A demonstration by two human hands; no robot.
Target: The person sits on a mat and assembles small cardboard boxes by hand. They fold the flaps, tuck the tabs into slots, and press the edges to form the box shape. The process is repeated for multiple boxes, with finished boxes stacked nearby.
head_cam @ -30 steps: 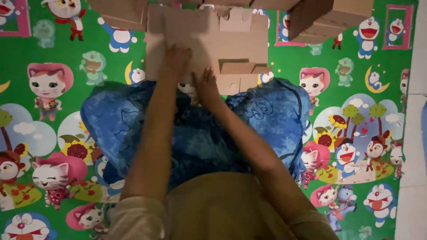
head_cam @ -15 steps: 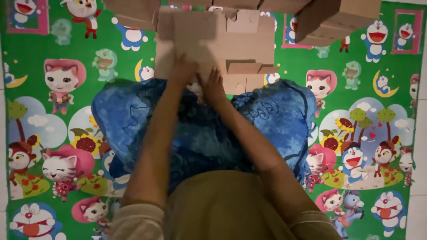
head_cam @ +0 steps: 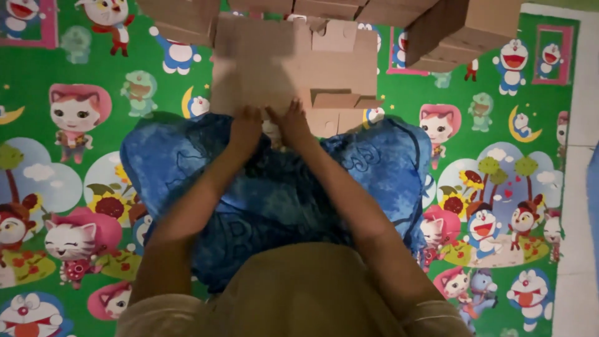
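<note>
A flat brown cardboard box blank (head_cam: 293, 68) lies on the green cartoon-print mat (head_cam: 75, 75) in front of my crossed legs, which are wrapped in blue patterned cloth (head_cam: 274, 193). My left hand (head_cam: 246, 128) and my right hand (head_cam: 292, 123) rest side by side at the near edge of the cardboard, fingers curled on that edge. A small folded flap (head_cam: 340, 101) sticks up on the blank just right of my right hand.
Several stacked cardboard boxes (head_cam: 462, 28) stand along the far edge of the mat, with another box (head_cam: 181, 19) at the top left. A pale tiled floor (head_cam: 583, 187) runs down the right side.
Both hands have drawn back toward my lap, from on top of the cardboard to its near edge. The cardboard sits slightly nearer in the view.
</note>
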